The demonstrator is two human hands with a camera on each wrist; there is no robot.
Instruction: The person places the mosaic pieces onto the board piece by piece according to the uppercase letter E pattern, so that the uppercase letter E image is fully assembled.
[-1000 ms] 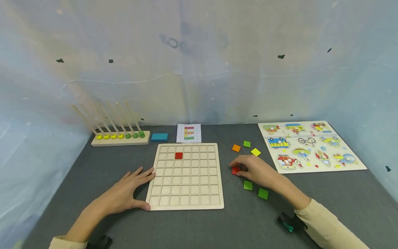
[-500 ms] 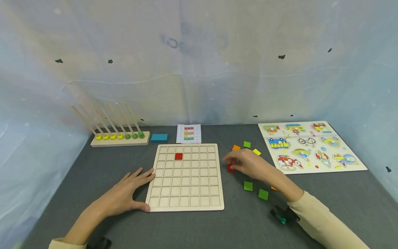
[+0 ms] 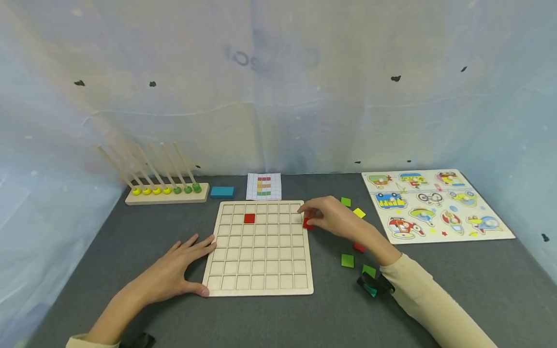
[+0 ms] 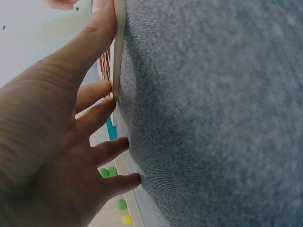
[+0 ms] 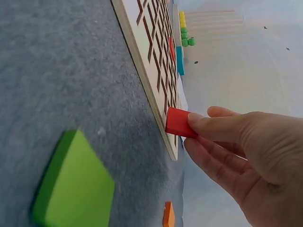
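Observation:
A pale wooden grid board [image 3: 265, 280] lies flat in the middle of the table, with one red tile [image 3: 249, 218] in a cell of its second row. My left hand [image 3: 180, 266] is spread at the board's left side; thumb and fingertips touch that edge, and in the left wrist view the outer fingertips rest on the cloth. Between thumb and fingers my right hand [image 3: 332, 217] pinches another red tile [image 5: 179, 122], held at the board's upper right edge. Just behind the board lies a pattern card [image 3: 264, 186] with red, orange and green squares in a grid.
Loose tiles lie right of the board: green [image 3: 347, 260], yellow [image 3: 359, 212] and red [image 3: 359, 247], plus an orange tile [image 5: 169, 215] in the right wrist view. A bead rack [image 3: 167, 197] and a blue block [image 3: 222, 192] stand back left. A picture puzzle [image 3: 435, 205] lies right.
My right hand has picked up the red tile from the table and carried it left and away from me to the board's right edge. My left hand stays put.

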